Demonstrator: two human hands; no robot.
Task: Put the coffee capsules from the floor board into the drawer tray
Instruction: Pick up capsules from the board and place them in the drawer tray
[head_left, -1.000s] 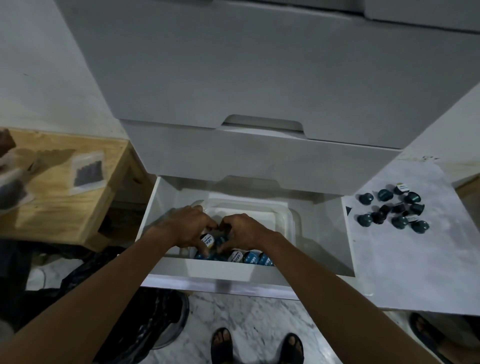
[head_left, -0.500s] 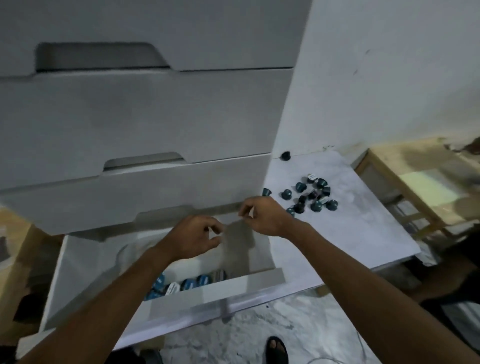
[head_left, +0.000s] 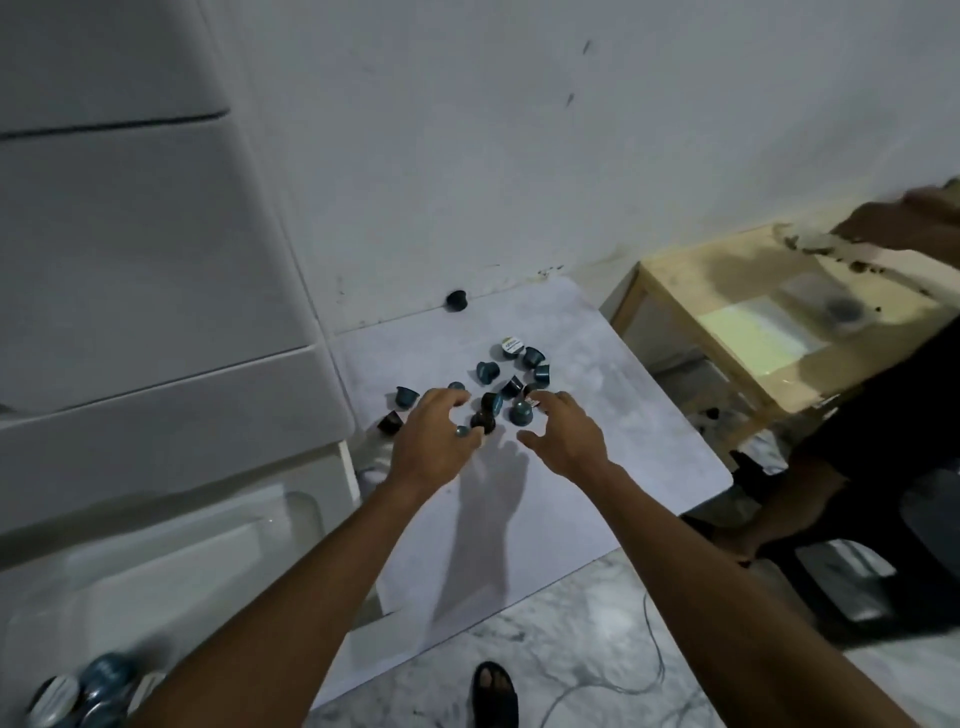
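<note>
We are at the picking-up step, our left hand (head_left: 434, 447) and right hand (head_left: 563, 441) spread open and empty just over the coffee capsules (head_left: 511, 384) on the floor board (head_left: 597, 499), so next we should pinch some and carry them to the drawer tray (head_left: 171, 561).

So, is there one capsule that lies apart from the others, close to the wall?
Yes, one dark capsule sits alone at the foot of the wall, clearly apart from the cluster of capsules further forward on the floor board.

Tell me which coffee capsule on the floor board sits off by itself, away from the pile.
The dark capsule at the board's far edge, against the wall. All the others cluster together near the hands.
</note>
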